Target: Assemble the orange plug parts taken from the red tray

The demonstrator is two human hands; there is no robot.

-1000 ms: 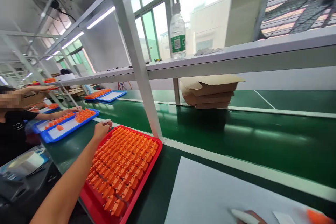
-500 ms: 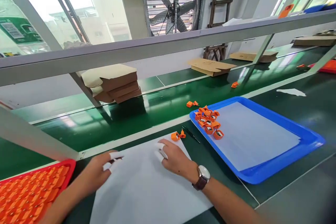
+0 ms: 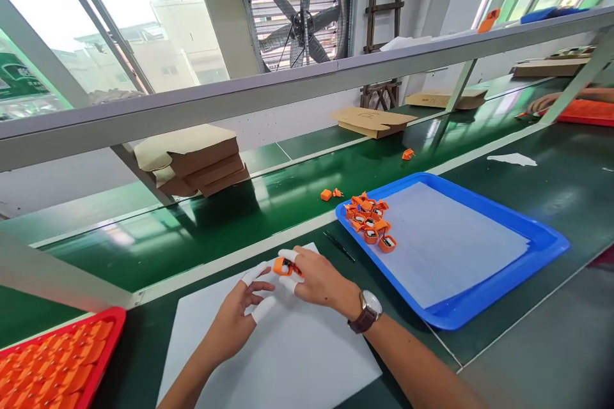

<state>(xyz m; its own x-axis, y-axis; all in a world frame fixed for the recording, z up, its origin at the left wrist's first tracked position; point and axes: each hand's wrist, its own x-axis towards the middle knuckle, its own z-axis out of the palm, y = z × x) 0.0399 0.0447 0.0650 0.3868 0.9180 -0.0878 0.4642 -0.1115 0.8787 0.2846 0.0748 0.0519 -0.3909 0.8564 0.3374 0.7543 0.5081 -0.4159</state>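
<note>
My right hand [image 3: 319, 281], with white finger cots and a wristwatch, pinches a small orange plastic part [image 3: 283, 266] above the far edge of a white paper sheet [image 3: 297, 351]. My left hand [image 3: 237, 319], also in white finger cots, hovers just left of it with fingers curled, its fingertips close to the part. A blue tray [image 3: 499, 294] lined with white paper lies to the right, with a heap of orange parts [image 3: 369, 220] in its far left corner. A red tray [image 3: 103, 332] full of orange parts sits at the lower left.
A green conveyor belt [image 3: 230, 204] runs behind the sheet, carrying loose orange parts [image 3: 330, 193] and cardboard boxes [image 3: 196, 160]. A thin black tool [image 3: 338, 246] lies beside the blue tray. A grey shelf rail crosses overhead. Another person's hand [image 3: 544, 102] rests at the far right.
The view swung right, from the red tray to the paper sheet and blue tray. My right hand picked an orange part up from the sheet's far edge, and my left hand closed in on it.
</note>
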